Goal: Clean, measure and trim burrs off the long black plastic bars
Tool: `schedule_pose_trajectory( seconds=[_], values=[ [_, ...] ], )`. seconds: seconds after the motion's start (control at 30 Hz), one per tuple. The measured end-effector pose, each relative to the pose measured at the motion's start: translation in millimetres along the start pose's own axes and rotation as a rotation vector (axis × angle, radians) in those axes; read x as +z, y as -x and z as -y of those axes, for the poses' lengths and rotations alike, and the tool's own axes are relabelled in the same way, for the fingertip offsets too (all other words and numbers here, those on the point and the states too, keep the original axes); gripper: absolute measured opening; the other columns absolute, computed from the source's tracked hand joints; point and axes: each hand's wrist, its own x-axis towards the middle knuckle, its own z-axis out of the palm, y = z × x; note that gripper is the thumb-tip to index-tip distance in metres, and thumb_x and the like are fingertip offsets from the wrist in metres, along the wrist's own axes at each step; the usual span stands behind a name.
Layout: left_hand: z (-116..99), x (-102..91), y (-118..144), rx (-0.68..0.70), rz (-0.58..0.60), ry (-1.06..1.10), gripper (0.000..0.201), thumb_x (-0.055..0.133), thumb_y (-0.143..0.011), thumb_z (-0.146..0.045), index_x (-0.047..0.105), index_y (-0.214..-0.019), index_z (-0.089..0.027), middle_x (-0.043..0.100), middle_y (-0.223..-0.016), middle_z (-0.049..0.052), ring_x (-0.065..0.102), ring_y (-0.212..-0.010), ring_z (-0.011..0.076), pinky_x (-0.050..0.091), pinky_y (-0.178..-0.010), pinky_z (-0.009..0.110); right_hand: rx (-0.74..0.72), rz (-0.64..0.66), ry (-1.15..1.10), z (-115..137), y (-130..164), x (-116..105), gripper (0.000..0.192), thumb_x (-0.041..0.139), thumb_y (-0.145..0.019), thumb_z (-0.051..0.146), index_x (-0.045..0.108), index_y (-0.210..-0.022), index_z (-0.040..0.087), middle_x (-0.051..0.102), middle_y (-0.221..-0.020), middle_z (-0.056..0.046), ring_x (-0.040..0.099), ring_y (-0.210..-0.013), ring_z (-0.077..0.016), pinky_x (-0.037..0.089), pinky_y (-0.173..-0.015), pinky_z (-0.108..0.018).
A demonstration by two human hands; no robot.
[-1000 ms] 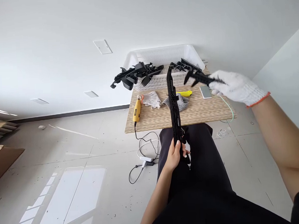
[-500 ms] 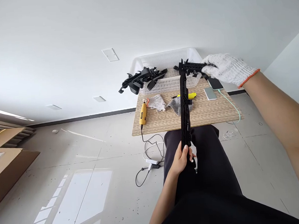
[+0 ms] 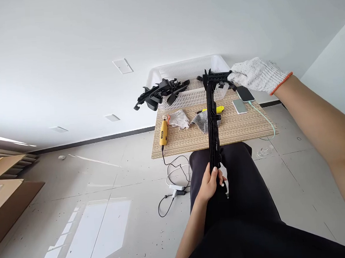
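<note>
Two closed grips: left hand (image 3: 208, 184) on black part (image 3: 212, 134) crossing surface's (image 3: 242, 126) near edge, right hand (image 3: 257, 76) on caliper (image 3: 220, 77); floor (image 3: 135, 182) spreads left.

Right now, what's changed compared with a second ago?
The right hand has brought the black caliper leftward to the far end of the long black part; nothing was let go. The left hand still grips the part, and the yellow tool lies where it did on the table.

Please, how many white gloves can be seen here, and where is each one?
2. One glove is worn on the right hand; the other glove lies on the table, beside the yellow tool. More could be hidden underneath.
</note>
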Motion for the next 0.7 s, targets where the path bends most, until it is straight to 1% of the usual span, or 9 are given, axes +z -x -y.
schedule_pose_trajectory(
  seconds=[0.07,0.13,0.23,0.33,0.5,0.53,0.6,0.7],
  values=[
    [0,0.2,0,-0.002,-0.001,-0.001,0.03,0.039,-0.104,-0.046,0.048,-0.11,-0.019,0.048,-0.071,-0.007,0.049,-0.055,0.0053,0.057,-0.076,0.033,0.002,0.018,0.013,2,1,-3,0.041,0.04,-0.102,0.048,0.067,-0.118,0.022,0.073,-0.107,-0.009,0.065,-0.097,-0.0265,0.044,-0.074,-0.036],
    [0,0.3,1,-0.006,-0.006,-0.004,0.03,0.04,-0.104,-0.046,0.048,-0.109,-0.018,0.048,-0.072,-0.007,0.05,-0.055,0.0054,0.057,-0.076,0.033,0.023,0.035,0.008,3,1,-5,0.042,0.04,-0.102,0.049,0.067,-0.122,0.023,0.073,-0.11,-0.01,0.065,-0.102,-0.0289,0.047,-0.081,-0.041],
    [0,0.1,1,-0.007,-0.009,-0.004,0.03,0.04,-0.103,-0.047,0.048,-0.107,-0.019,0.048,-0.071,-0.007,0.05,-0.055,0.0056,0.057,-0.076,0.034,0.052,0.034,-0.02,2,1,-3,0.048,0.039,-0.102,0.053,0.066,-0.126,0.022,0.073,-0.112,-0.011,0.065,-0.105,-0.0317,0.05,-0.084,-0.047],
    [0,0.1,1,-0.012,-0.009,-0.004,0.031,0.041,-0.103,-0.048,0.048,-0.107,-0.019,0.048,-0.071,-0.007,0.051,-0.055,0.0058,0.057,-0.076,0.034,0.047,0.015,-0.044,0,0,0,0.049,0.041,-0.101,0.054,0.066,-0.125,0.021,0.073,-0.114,-0.012,0.065,-0.103,-0.0311,0.05,-0.084,-0.047],
    [-1,0.6,0,-0.024,-0.015,-0.009,0.034,0.042,-0.102,-0.051,0.049,-0.11,-0.019,0.048,-0.071,-0.007,0.05,-0.055,0.0066,0.057,-0.077,0.035,0.051,0.02,-0.057,0,1,1,0.046,0.039,-0.1,0.055,0.069,-0.118,0.024,0.075,-0.105,-0.012,0.064,-0.09,-0.0286,0.045,-0.074,-0.042],
    [-1,0.7,0,-0.024,-0.016,-0.011,0.035,0.042,-0.102,-0.051,0.049,-0.111,-0.019,0.049,-0.071,-0.007,0.05,-0.055,0.0067,0.058,-0.077,0.035,0.058,0.024,-0.066,0,1,1,0.047,0.038,-0.1,0.055,0.068,-0.119,0.024,0.075,-0.105,-0.011,0.064,-0.088,-0.0282,0.044,-0.073,-0.041],
    [-1,0.7,0,-0.024,-0.015,-0.014,0.034,0.041,-0.102,-0.051,0.049,-0.109,-0.019,0.049,-0.071,-0.007,0.051,-0.055,0.0067,0.058,-0.078,0.035,0.058,0.02,-0.104,0,2,2,0.046,0.04,-0.099,0.054,0.064,-0.128,0.028,0.074,-0.11,-0.01,0.064,-0.088,-0.0277,0.043,-0.072,-0.041],
    [-1,0.4,0,-0.023,-0.01,-0.01,0.032,0.041,-0.102,-0.05,0.048,-0.107,-0.019,0.048,-0.071,-0.007,0.05,-0.055,0.006,0.058,-0.078,0.034,0.009,-0.025,-0.173,-3,2,7,0.049,0.045,-0.097,0.05,0.051,-0.144,0.036,0.073,-0.117,-0.006,0.065,-0.091,-0.0276,0.045,-0.074,-0.042]
  ],
)
